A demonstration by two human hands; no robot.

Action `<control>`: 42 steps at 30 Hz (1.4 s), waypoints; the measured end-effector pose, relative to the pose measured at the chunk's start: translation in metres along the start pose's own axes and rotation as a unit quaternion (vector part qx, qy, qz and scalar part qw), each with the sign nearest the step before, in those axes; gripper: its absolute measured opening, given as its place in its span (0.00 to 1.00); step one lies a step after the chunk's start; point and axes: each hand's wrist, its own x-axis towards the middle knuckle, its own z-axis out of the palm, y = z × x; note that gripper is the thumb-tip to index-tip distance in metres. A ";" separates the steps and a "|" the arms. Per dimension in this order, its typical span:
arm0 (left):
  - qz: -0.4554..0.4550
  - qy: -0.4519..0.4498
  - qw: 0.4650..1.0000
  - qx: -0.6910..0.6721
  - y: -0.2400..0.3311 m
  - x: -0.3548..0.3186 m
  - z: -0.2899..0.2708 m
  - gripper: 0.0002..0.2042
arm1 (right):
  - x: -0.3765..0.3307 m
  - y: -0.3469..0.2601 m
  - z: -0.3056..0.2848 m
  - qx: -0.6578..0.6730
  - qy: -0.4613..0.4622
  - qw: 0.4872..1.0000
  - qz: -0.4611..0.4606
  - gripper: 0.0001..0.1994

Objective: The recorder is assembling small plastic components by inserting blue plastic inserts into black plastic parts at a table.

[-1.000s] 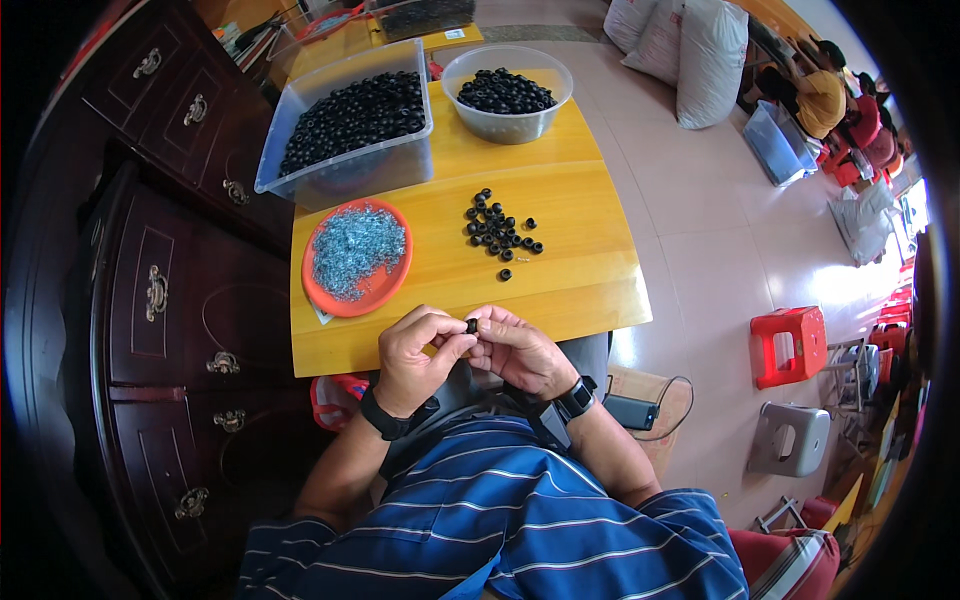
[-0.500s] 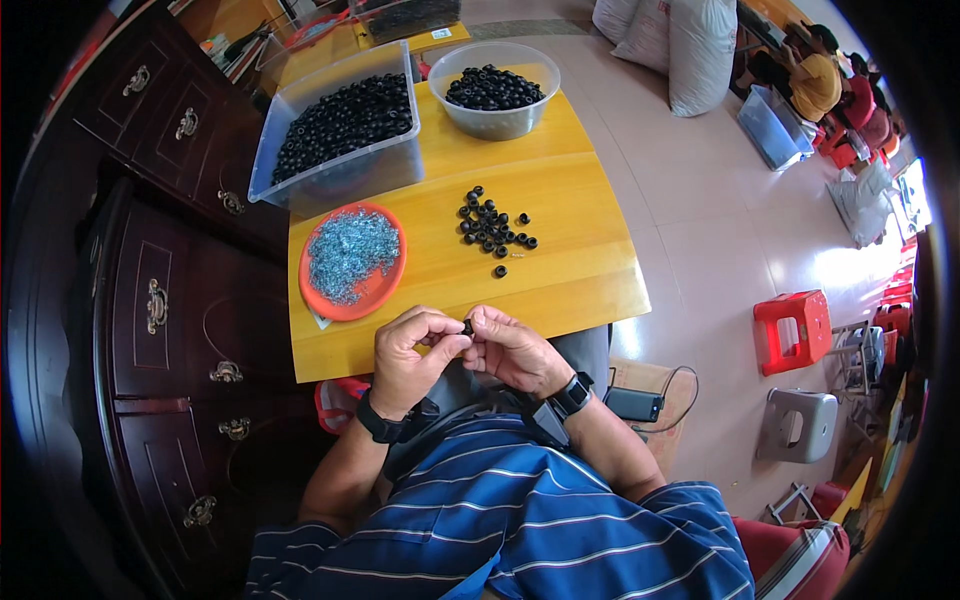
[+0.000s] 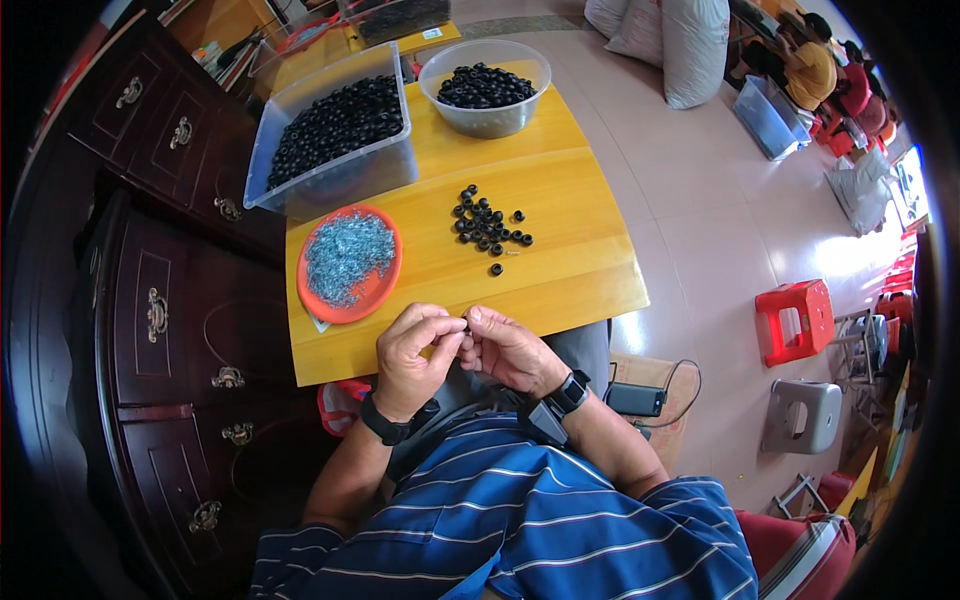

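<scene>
We find the rear white label point(image 3: 432, 33) too small to read. Our left hand point(image 3: 412, 362) and right hand point(image 3: 515, 352) together pinch a black bead point(image 3: 464, 319) near the yellow table's point(image 3: 560, 290) front edge, hiding more of it than a second ago.

at the near edge of the table point(image 3: 570, 280), the left hand point(image 3: 405, 358) and right hand point(image 3: 512, 352) mostly hide a dark piece point(image 3: 464, 321), its shape too small to tell. on the table, a pale bit point(image 3: 513, 252) is too tiny to make out. below the table's near left corner, a red thing point(image 3: 338, 403) is partly hidden. beyond the table, a tub point(image 3: 405, 20) is cut off by the view's top, as are sacks point(image 3: 695, 55) to the table's right; farther right, co-workers point(image 3: 812, 75) partly hide one another.
</scene>
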 end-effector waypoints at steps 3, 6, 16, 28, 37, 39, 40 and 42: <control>-0.002 -0.011 1.000 -0.016 0.000 -0.002 -0.001 0.11 | 0.000 0.001 -0.002 0.002 -0.002 1.000 0.009 0.11; 0.007 -0.020 0.999 -0.036 0.002 0.000 -0.002 0.09 | -0.001 0.000 -0.001 0.019 -0.012 1.000 0.015 0.11; -0.077 -0.019 0.989 -0.125 0.000 -0.005 -0.001 0.06 | 0.000 -0.001 -0.001 0.028 -0.037 0.999 0.014 0.11; -0.170 -0.069 0.956 -0.227 -0.012 -0.012 -0.008 0.08 | -0.005 -0.006 -0.002 -0.027 -0.029 0.999 0.001 0.10; 0.001 -0.085 0.996 -0.001 0.005 0.006 -0.018 0.08 | -0.006 -0.010 -0.002 -0.051 -0.041 0.998 0.000 0.10; 0.030 -0.099 0.994 0.040 0.009 0.010 -0.021 0.07 | -0.005 -0.010 -0.003 -0.088 -0.028 0.996 -0.008 0.10; 0.058 -0.113 0.989 0.081 0.011 0.012 -0.022 0.07 | -0.005 -0.010 -0.003 -0.088 -0.027 0.996 -0.008 0.10; 0.055 -0.126 0.986 0.090 0.015 0.016 -0.024 0.06 | -0.006 -0.011 -0.003 -0.116 -0.021 0.993 -0.007 0.10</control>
